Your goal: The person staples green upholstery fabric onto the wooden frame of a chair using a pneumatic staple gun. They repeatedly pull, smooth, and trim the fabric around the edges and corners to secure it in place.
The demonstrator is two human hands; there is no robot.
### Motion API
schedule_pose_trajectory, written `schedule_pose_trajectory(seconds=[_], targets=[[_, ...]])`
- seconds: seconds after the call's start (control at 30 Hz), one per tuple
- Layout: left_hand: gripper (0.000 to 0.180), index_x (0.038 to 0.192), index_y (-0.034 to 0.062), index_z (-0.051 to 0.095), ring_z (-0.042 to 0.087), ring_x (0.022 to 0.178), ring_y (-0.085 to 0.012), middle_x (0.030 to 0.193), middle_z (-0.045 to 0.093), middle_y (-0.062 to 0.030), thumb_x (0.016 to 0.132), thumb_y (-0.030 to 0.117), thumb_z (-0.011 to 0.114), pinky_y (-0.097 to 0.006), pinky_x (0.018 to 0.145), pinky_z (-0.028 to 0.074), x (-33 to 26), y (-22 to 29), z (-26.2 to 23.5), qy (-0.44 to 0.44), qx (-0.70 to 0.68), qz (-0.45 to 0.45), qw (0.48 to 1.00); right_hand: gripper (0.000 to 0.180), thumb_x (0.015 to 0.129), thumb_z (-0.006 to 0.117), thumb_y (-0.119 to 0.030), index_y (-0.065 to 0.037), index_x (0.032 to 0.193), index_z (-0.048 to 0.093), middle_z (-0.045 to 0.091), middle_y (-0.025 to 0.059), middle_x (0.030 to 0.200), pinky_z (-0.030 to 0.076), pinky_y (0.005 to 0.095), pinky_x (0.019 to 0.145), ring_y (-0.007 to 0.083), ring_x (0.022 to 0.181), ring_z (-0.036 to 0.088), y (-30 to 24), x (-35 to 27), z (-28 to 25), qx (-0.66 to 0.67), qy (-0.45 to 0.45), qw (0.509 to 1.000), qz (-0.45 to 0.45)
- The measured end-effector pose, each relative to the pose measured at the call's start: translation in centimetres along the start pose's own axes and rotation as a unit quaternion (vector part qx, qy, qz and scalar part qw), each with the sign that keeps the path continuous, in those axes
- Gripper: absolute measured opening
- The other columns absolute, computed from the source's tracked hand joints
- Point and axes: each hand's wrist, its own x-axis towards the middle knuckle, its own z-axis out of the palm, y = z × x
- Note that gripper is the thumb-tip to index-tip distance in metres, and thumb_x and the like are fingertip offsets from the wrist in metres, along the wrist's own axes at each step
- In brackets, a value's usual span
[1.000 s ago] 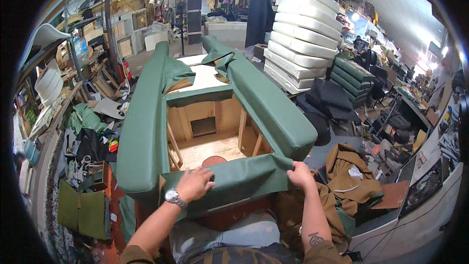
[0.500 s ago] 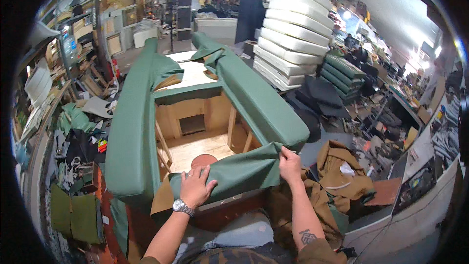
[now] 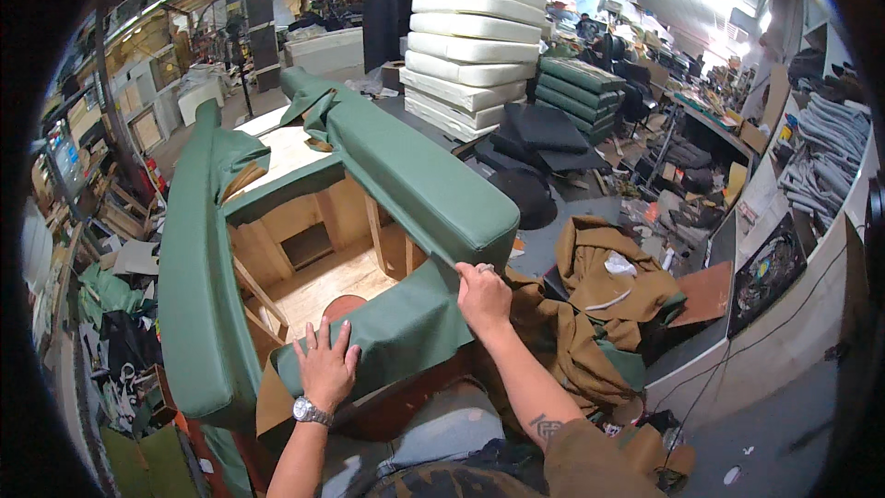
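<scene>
Fitting green cover [image 3: 396, 332] over sofa frame [image 3: 313, 258] front rail: left hand [image 3: 324, 364] flat, pressing; right hand [image 3: 483, 297] pinching its corner. Next: pull taut, tuck.

The sofa frame [image 3: 313, 249] is pale raw wood, its padded arms [image 3: 424, 184] covered in plain dark green. The loose fabric panel [image 3: 396, 332] under both hands is the same green, unpatterned. The stacked cushions [image 3: 470, 28] are off-white, those beside them [image 3: 581, 83] dark green. The heaped cloth [image 3: 590, 314] is mustard brown. The wristwatch [image 3: 309, 412] looks silver, perhaps steel.
</scene>
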Motion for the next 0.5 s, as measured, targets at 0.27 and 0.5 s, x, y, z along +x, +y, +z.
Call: schedule_pose_trajectory(seconds=[0.27, 0.5], targets=[[0.065, 0.165, 0.0182, 0.044, 0.027, 0.163, -0.0366, 0.176, 0.034, -0.0106, 0.111, 0.054, 0.047, -0.071, 0.127, 0.021, 6.8, 7.6, 3.3, -0.021, -0.008, 0.133, 0.991, 0.013, 0.102, 0.068, -0.026, -0.016, 0.106, 0.074, 0.074, 0.0119, 0.089, 0.062, 0.048, 0.065, 0.0345, 0.075, 0.077, 0.8, 0.3, 2.3, -0.084, -0.035, 0.995, 0.043], [0.07, 0.166, 0.0228, 0.042, 0.033, 0.159, -0.0452, 0.174, 0.039, -0.0056, 0.109, 0.064, 0.044, -0.081, 0.119, 0.025, 11.1, 13.2, 3.4, -0.054, -0.033, 0.074, 0.995, 0.019, 0.102, 0.069, -0.035, -0.016, 0.1, 0.067, 0.073, 0.011, 0.082, 0.062, 0.0479, 0.064, 0.0339, 0.074, 0.077, 2.6, 0.1, 4.3, -0.118, -0.048, 0.991, 0.029]])
